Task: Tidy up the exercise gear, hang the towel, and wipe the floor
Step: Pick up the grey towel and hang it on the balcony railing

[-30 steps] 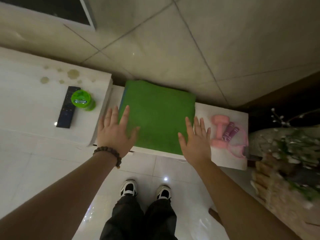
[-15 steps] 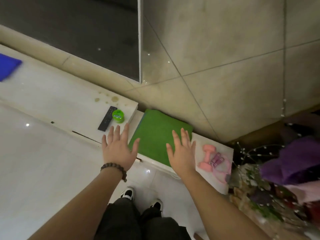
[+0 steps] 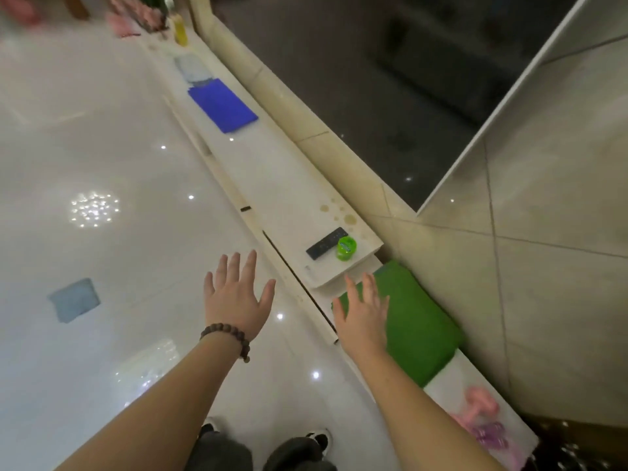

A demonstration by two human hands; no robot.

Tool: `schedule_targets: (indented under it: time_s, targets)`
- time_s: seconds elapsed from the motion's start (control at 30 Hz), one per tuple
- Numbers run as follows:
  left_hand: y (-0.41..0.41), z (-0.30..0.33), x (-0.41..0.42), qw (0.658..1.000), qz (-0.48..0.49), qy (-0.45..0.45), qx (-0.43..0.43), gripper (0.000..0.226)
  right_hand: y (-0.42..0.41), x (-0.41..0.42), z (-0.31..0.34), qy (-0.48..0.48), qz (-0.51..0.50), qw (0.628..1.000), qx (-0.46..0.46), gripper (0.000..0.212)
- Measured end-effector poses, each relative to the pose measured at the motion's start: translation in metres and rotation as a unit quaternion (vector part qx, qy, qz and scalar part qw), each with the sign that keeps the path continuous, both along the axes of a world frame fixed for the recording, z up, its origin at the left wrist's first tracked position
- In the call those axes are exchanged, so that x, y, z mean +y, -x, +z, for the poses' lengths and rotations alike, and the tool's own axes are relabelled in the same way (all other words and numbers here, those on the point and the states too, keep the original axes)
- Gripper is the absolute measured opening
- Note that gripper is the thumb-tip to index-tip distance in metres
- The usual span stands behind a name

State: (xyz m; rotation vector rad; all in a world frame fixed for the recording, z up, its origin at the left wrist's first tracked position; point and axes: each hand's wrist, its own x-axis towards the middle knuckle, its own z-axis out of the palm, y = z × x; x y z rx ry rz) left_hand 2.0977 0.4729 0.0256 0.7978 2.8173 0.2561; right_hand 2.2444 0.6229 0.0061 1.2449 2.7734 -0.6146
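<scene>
both hands are out in front with fingers straight and spread, and neither has hold of anything. the right hand [image 3: 362,316] hovers over the near left edge of the green mat [image 3: 413,322], which lies folded on the low step of the shelf [image 3: 282,185] against the wall; whether the palm touches the mat cannot be told. the left hand [image 3: 236,297], with a bead bracelet [image 3: 227,336] at the wrist, hangs over bare floor [image 3: 85,130], apart from the shelf edge. just past the right fingertips, on the upper shelf, sit a dark remote [image 3: 326,248] and a small green tub [image 3: 346,248], side by side. near the right forearm, at the shelf's near end, lie the pink dumbbell [image 3: 482,404] and a purple-handled rope [image 3: 491,435], blurred. the likely thing for the floor-wiping step is the pale blue cloth [image 3: 74,299], flat on the floor and well to the left of the left hand, about level with its fingers; the left hand is plainly the nearer one. its edges run skew to the arm, so i judge a reach out left and down, with a bend at the waist, would be needed. further along the shelf, up and away from both hands, lies a blue folded towel [image 3: 222,105], its long side running along the shelf, with a paler cloth [image 3: 192,68] beyond it; either would call for a few steps forward, not just a reach.
</scene>
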Motion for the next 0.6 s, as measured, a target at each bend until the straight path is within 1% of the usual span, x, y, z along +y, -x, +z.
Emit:
schedule_targets:
  time_s: [0.17, 0.3, 0.4, 0.6]
  targets:
    - [0.029, 0.002, -0.079, 0.997, 0.08, 0.012, -0.003, 0.068, 0.054, -0.05, 0.008, -0.002, 0.078, 0.997, 0.01, 0.051]
    - [0.052, 0.001, -0.153, 0.99, 0.137, 0.017, -0.007, 0.067, 0.099, -0.11, 0.011, -0.008, 0.137, 0.991, 0.001, 0.049]
    - [0.073, 0.001, -0.219, 0.985, 0.17, 0.004, -0.007, 0.067, 0.135, -0.169, 0.014, -0.016, 0.173, 0.985, -0.01, 0.05]
    - [0.111, 0.002, -0.354, 0.975, 0.221, 0.006, -0.012, 0.067, 0.2, -0.309, 0.016, -0.002, 0.223, 0.975, -0.012, 0.048]
